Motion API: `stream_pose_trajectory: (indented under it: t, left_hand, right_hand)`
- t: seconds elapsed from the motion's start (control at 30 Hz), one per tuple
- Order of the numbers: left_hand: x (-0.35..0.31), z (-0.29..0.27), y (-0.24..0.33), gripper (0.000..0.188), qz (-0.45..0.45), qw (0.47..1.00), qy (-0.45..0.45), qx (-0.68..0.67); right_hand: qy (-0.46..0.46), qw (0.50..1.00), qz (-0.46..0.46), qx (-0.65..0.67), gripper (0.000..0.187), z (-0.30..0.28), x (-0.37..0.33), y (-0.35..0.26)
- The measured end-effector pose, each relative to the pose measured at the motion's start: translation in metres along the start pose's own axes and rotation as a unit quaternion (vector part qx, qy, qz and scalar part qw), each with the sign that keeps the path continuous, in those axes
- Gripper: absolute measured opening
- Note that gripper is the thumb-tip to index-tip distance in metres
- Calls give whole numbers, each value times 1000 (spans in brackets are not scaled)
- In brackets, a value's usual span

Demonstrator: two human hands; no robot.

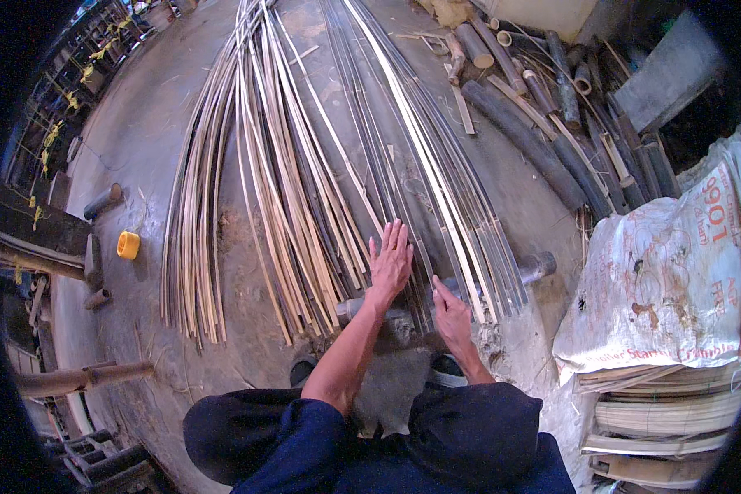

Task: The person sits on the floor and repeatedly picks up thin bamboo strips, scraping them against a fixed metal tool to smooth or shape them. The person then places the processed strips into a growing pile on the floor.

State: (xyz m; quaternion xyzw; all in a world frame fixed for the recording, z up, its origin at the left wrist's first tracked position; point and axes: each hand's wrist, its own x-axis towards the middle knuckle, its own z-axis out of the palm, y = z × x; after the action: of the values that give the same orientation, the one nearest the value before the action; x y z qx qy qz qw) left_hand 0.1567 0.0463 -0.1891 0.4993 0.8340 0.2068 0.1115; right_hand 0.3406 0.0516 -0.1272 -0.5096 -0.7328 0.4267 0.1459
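Dozens of long bamboo strips (305, 165) fan out across a concrete floor (140, 140), their near ends resting on a metal pipe (539, 265) in front of a squatting person. That person's left hand (391, 262) lies flat on the strips, fingers spread and its grip closed on nothing. Just beside it, the right hand (451, 311) presses down near the strip ends; whether its grip pinches a strip cannot be told. Cut bamboo poles (535, 140) and a printed sack (675, 280) lie to the right.
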Motion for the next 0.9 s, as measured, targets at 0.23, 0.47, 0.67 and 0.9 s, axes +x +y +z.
stream_pose_trajectory:
  t: [0.23,0.47,0.67,0.9]
  left_hand:
    - [3,-9,15,57,0,1000,21,-12]
    - [5,-1,10,50,33,998,43,19]
    - [2,4,7,50,14,999,48,-22]
    - [4,7,7,55,12,999,33,-35]
  right_hand:
    - [78,983,-166,-23,35,28,30,19]
    - [-13,960,-132,-245,39,-8,13,27]
    - [-73,970,120,201,29,-10,-33,46]
    - [-54,945,152,284,30,6,-39,59]
